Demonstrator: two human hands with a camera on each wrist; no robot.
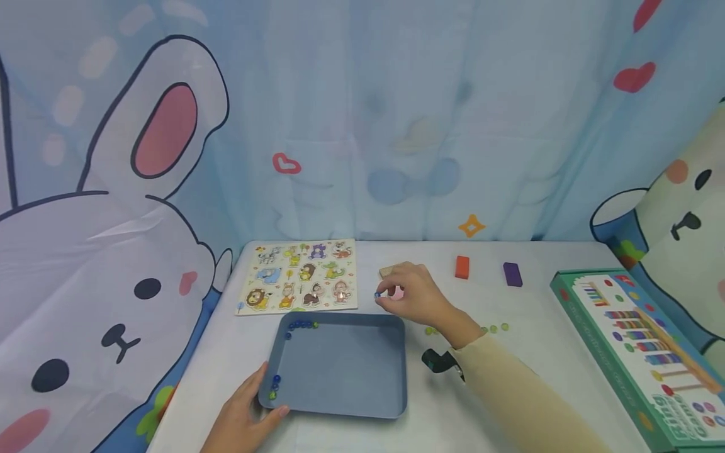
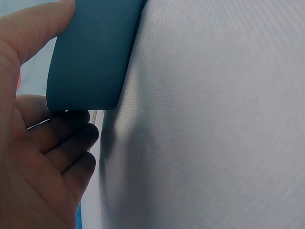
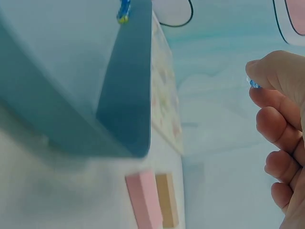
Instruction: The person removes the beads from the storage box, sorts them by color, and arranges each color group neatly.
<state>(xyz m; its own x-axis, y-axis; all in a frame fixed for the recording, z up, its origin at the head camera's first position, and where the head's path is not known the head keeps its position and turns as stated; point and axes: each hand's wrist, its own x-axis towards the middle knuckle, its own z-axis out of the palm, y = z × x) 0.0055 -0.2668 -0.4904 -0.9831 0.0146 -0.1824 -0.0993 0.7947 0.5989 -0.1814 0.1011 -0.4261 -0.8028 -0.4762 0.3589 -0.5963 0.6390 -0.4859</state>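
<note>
Between thumb and index finger my right hand point(image 1: 412, 292) pinches a small blue marble point(image 3: 254, 84), raised above the table past the tray's far right corner. My left hand point(image 1: 242, 412) holds the near left corner of a blue-grey rectangular tray point(image 1: 351, 368). Its thumb lies along the near side, and its fingers are at the left side. In the left wrist view the thumb point(image 2: 40, 28) and curled fingertips meet the tray's wall. Blue marbles point(image 1: 298, 324) and a few yellow-green ones lie along the tray's far left corner and left side.
Behind the tray lies an animal puzzle board point(image 1: 297, 277). Orange point(image 1: 462, 267) and purple point(image 1: 512, 274) blocks stand at the back; pink point(image 3: 143, 200) and tan point(image 3: 167, 200) blocks are near the right hand. Yellow-green marbles point(image 1: 494, 328) lie by the right forearm. A green box point(image 1: 640, 358) is at right.
</note>
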